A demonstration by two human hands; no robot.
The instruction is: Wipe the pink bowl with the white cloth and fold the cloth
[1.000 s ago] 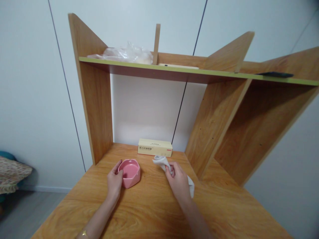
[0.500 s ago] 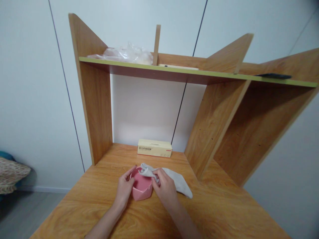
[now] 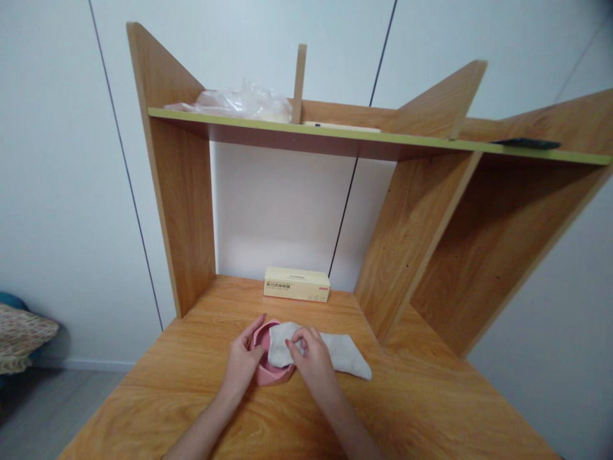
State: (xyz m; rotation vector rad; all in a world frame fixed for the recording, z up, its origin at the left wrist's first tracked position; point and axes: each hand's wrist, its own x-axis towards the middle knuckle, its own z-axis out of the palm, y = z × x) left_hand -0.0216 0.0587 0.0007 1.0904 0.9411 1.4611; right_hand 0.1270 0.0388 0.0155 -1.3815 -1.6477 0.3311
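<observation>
A small pink bowl [image 3: 258,338] sits on the wooden desk [image 3: 421,396], tilted a little toward me. My left hand [image 3: 242,364] wraps its left side, fingers curled on the rim. My right hand [image 3: 311,361] pinches a grey-white cloth [image 3: 342,351] and presses one end of it into the bowl. The rest of the cloth trails to the right across the desk.
A cream box [image 3: 297,283] with a red end lies at the back of the desk. Wooden uprights stand left and right under a shelf [image 3: 335,134] holding a clear plastic bag [image 3: 239,102] and a dark flat object [image 3: 527,143]. White wall panels stand behind.
My right hand has brought the cloth from the right of the bowl over and into it. The bowl has shifted a little to the right with my left hand.
</observation>
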